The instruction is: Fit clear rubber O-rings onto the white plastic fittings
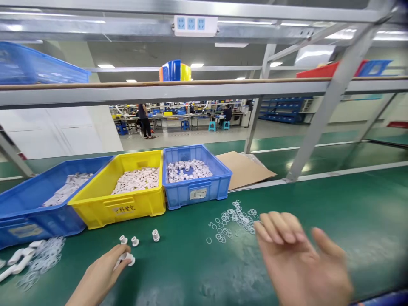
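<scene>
Fitting (pixel 127 258) pinched in left hand (pixel 102 272); right hand (pixel 299 259) spread, empty, just right of rings (pixel 234 221), nearer them.

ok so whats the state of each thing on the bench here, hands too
left hand: closed on a white fitting
right hand: open, empty, above the belt
three loose fittings: standing apart on the green belt
clear rings: scattered loose
yellow bin: open, part filled with white parts
small blue bin: open, thin layer of parts
large blue bin: open, part filled
</scene>
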Tool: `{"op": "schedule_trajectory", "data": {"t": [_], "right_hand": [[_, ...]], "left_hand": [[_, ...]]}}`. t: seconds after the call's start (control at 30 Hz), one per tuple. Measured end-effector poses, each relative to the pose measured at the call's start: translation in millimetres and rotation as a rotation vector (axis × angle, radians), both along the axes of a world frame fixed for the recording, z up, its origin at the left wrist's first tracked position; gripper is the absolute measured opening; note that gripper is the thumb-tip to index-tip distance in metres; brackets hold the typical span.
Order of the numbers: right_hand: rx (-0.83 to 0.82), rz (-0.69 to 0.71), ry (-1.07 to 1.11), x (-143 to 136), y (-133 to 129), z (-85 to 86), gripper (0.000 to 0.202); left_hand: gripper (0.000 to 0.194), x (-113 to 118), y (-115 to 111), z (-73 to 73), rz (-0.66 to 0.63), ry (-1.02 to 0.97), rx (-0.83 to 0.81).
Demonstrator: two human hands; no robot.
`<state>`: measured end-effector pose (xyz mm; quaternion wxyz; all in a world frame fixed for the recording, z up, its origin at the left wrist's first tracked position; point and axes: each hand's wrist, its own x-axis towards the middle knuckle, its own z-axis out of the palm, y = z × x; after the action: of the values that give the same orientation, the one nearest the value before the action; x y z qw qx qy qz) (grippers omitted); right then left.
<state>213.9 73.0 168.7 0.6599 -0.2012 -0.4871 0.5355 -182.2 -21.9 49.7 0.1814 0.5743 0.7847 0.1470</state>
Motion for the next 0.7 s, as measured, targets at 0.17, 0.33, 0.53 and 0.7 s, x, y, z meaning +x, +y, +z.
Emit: {"op": "schedule_trajectory", "data": {"t": [0.17, 0.33, 0.53, 0.7], "right_hand": [[-0.200, 0.218, 0.472, -19.3, 8.5, 1.8, 0.037], [-0.220, 0.274, 0.482, -17.8, 9.5, -9.4, 0.037], [-0.231, 0.290, 0.474, -18.9, 8.2, -13.5, 0.037], [-0.270, 0.411, 0.621, -19.8, 4.8, -16.9, 0.033]], "left_hand": [[0.035, -9.1, 0.3, -9.3, -0.005, -0.012, -0.007], [0.036, -12.9, 1.2, -11.5, 0.008, 0.005, -0.025], [0.035, -11.9, 3.2, -8.5, 0.010, 0.003, -0.026], [0.037, -13.1, 3.4, -8.9, 0.008, 0.004, -0.034]]}}
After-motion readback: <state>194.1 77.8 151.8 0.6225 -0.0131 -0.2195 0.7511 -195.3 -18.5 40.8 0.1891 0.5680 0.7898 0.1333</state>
